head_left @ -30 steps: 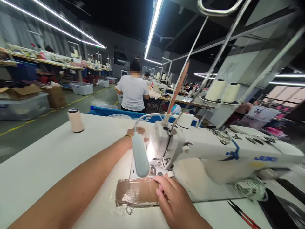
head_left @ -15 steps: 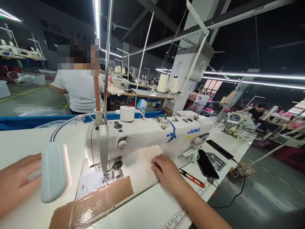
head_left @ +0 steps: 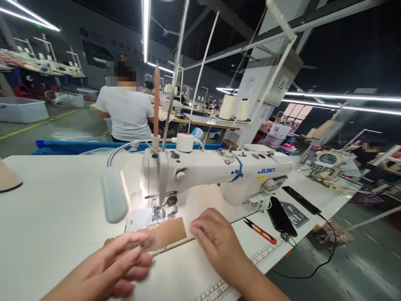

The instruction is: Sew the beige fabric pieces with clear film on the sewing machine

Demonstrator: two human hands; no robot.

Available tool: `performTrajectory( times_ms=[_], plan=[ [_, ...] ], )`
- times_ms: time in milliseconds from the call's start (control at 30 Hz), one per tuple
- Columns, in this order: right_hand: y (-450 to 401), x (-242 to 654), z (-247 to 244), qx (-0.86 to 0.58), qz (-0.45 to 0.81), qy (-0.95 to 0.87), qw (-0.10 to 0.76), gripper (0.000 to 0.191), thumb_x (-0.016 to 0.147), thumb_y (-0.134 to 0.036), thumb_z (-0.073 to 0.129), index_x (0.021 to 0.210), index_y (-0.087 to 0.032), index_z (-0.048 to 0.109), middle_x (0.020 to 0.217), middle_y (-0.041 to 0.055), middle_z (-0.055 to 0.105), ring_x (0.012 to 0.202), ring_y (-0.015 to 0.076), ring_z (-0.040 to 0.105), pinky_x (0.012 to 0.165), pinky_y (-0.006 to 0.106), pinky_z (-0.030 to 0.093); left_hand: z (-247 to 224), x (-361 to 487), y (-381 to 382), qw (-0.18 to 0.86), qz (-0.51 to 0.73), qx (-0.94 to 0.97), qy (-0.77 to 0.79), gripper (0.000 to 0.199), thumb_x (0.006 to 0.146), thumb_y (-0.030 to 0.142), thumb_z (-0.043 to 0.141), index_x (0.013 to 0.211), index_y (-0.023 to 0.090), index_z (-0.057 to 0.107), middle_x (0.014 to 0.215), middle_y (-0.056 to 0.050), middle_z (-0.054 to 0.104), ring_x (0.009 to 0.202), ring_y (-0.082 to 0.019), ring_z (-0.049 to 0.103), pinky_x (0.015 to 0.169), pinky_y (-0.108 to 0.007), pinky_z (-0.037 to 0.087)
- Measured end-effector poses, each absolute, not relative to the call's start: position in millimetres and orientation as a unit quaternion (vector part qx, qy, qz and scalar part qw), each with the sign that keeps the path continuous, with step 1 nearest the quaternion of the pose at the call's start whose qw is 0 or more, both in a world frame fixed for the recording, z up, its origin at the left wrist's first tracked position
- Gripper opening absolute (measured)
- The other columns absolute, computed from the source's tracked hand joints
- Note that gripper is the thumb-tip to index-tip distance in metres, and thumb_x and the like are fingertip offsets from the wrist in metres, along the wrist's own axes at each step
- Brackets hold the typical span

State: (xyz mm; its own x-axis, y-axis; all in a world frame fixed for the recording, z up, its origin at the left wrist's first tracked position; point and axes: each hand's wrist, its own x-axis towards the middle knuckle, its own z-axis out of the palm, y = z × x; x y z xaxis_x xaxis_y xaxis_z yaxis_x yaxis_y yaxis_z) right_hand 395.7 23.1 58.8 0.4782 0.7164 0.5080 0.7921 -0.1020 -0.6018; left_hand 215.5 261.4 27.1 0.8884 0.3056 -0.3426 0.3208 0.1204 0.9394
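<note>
A white sewing machine stands on the white table, its needle area lit. In front of the needle lies a brown taped piece along the bed's edge. My left hand is over the left end of that piece, fingers apart and slightly curled, holding nothing visible. Just right of the brown piece, my right hand hovers at the bed with thumb and fingers bent towards each other; it is blurred, and I cannot make out anything between them. A grey lamp head hangs left of the needle.
Orange-handled thread snips, a black phone, a coiled pale cable and a second dark phone lie at the right. A cone stands at the far left. A person in a white shirt is beyond the table.
My left hand has moved right, from beside the lamp to the front of the brown piece. My right hand's fingers have curled more. The view has shifted left.
</note>
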Motion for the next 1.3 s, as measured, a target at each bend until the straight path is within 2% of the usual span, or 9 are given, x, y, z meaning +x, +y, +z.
performTrajectory(
  times_ms=[67,200,333,467,567,667,1033,1167,1300],
  plan=[
    [29.9,369.4,60.4,-0.671,0.033,-0.579,0.461,0.016,0.108,-0.028,0.061,0.113,-0.023,0.076,0.097,0.0041,0.071,0.092,0.0198,0.066,0.085,0.031,0.052,32.9,222.2,237.7,0.732,-0.046,0.634,0.244,0.095,0.065,0.086,0.080,0.135,0.025,0.056,0.089,-0.005,0.073,0.089,-0.029,0.072,0.071,-0.035,0.057],
    [29.4,359.8,64.8,-0.680,0.071,-0.535,0.497,0.018,0.109,-0.028,0.059,0.120,-0.027,0.073,0.103,0.0034,0.072,0.096,0.0198,0.068,0.086,0.032,0.054,56.6,222.3,238.1,0.661,-0.052,0.714,0.225,0.063,0.073,0.069,0.079,0.109,0.021,0.060,0.062,0.008,0.051,0.060,-0.016,0.051,0.056,-0.025,0.038],
    [26.1,369.8,57.1,-0.709,0.049,-0.550,0.439,0.022,0.109,-0.020,0.052,0.119,-0.027,0.070,0.102,0.0042,0.068,0.096,0.0212,0.065,0.084,0.034,0.053,77.4,207.3,254.5,0.527,0.006,0.810,0.256,0.044,0.087,0.059,0.062,0.110,0.023,0.062,0.069,0.006,0.056,0.062,-0.018,0.051,0.059,-0.028,0.038],
    [34.3,358.0,40.7,-0.692,0.054,-0.616,0.374,0.020,0.106,-0.014,0.055,0.119,-0.023,0.067,0.104,0.0064,0.065,0.095,0.0232,0.061,0.081,0.037,0.054,75.2,195.7,261.6,0.323,0.161,0.916,0.177,0.031,0.095,0.043,0.057,0.119,0.026,0.068,0.105,-0.003,0.067,0.093,-0.025,0.062,0.084,-0.037,0.047],
    [41.3,348.7,31.3,-0.691,0.019,-0.634,0.347,0.017,0.103,-0.012,0.056,0.112,-0.022,0.067,0.099,0.0068,0.063,0.090,0.0237,0.057,0.076,0.037,0.053,61.6,192.3,265.1,0.303,0.146,0.940,0.053,0.016,0.095,0.033,0.061,0.107,0.028,0.071,0.114,-0.003,0.068,0.106,-0.026,0.060,0.093,-0.037,0.047],
    [43.1,346.7,26.8,-0.685,-0.007,-0.641,0.347,0.019,0.102,-0.010,0.056,0.112,-0.022,0.067,0.100,0.0075,0.063,0.089,0.0236,0.056,0.074,0.036,0.052,52.7,193.7,268.4,0.326,0.079,0.942,0.001,0.010,0.095,0.027,0.060,0.092,0.025,0.069,0.104,-0.003,0.070,0.100,-0.025,0.061,0.088,-0.036,0.048],
    [39.8,346.4,24.0,-0.669,-0.049,-0.659,0.340,0.022,0.102,-0.008,0.055,0.113,-0.023,0.066,0.097,0.0077,0.065,0.086,0.0229,0.057,0.071,0.034,0.054,67.0,204.9,279.8,0.476,0.019,0.869,0.132,0.031,0.091,0.046,0.061,0.075,0.022,0.070,0.085,-0.001,0.069,0.081,-0.020,0.063,0.076,-0.030,0.047],
    [37.2,350.9,37.8,-0.667,0.017,-0.649,0.365,0.013,0.103,-0.015,0.057,0.103,-0.025,0.066,0.100,0.0062,0.065,0.091,0.0232,0.060,0.076,0.035,0.056,65.9,200.9,283.4,0.384,0.067,0.907,0.157,0.026,0.089,0.047,0.063,0.085,0.022,0.068,0.094,-0.003,0.069,0.088,-0.024,0.062,0.079,-0.033,0.047],
    [51.3,362.6,52.6,-0.704,0.064,-0.620,0.340,0.033,0.102,-0.018,0.064,0.133,-0.026,0.060,0.128,0.0098,0.065,0.118,0.0291,0.059,0.098,0.046,0.056,62.2,200.2,286.2,0.302,0.037,0.940,0.155,0.028,0.088,0.048,0.061,0.079,0.022,0.056,0.084,-0.002,0.063,0.078,-0.023,0.056,0.069,-0.032,0.040]
  ],
)
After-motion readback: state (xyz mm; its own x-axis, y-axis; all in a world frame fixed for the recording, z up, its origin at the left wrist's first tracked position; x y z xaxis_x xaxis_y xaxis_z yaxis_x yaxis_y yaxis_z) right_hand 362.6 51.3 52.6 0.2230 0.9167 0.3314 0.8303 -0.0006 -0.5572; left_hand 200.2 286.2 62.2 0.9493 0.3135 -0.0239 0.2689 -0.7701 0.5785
